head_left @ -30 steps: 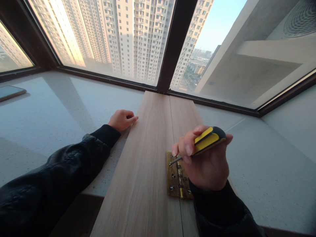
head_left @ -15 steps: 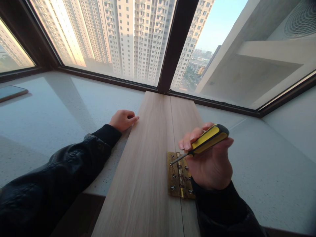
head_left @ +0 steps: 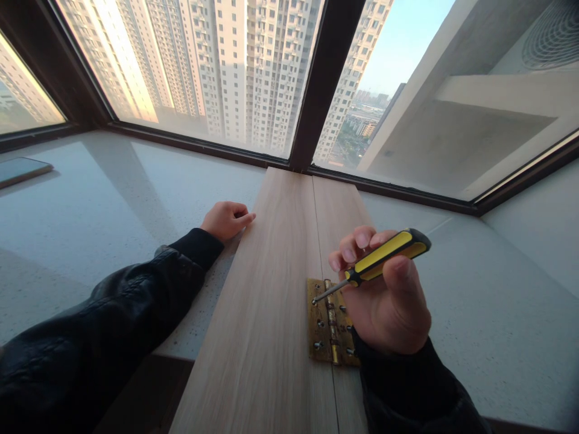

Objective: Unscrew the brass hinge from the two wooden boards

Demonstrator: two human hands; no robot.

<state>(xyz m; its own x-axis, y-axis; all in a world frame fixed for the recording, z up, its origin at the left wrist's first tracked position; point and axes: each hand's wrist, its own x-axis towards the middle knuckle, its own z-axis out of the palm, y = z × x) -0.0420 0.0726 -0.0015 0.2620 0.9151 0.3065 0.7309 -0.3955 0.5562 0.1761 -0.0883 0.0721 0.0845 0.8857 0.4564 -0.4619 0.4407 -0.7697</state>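
My right hand (head_left: 384,295) holds a screwdriver (head_left: 391,256) with a yellow and black handle, the thumb and fingers loosely around it. Its shaft slants down left, and the tip meets a screw (head_left: 314,301) in the left leaf of a brass-coloured hinge (head_left: 319,331). The hinge lies open across the seam between a wide wooden board (head_left: 271,265) and a narrower one (head_left: 339,208). Several other screws stand in its holes; my wrist covers part of the right leaf. My left hand (head_left: 226,220) is closed, resting at the wide board's left edge, a fingertip touching it.
The boards lie on a white speckled counter (head_left: 104,223) and reach back to the dark window frame (head_left: 301,132). A phone-like flat object (head_left: 25,170) lies at the far left. The counter's front edge shows at lower left, and a white wall (head_left: 538,229) stands at right.
My right fingers have loosened and spread on the screwdriver handle, and the thumb has come round to its near side. The handle's end has shifted slightly right. My left hand stays put.
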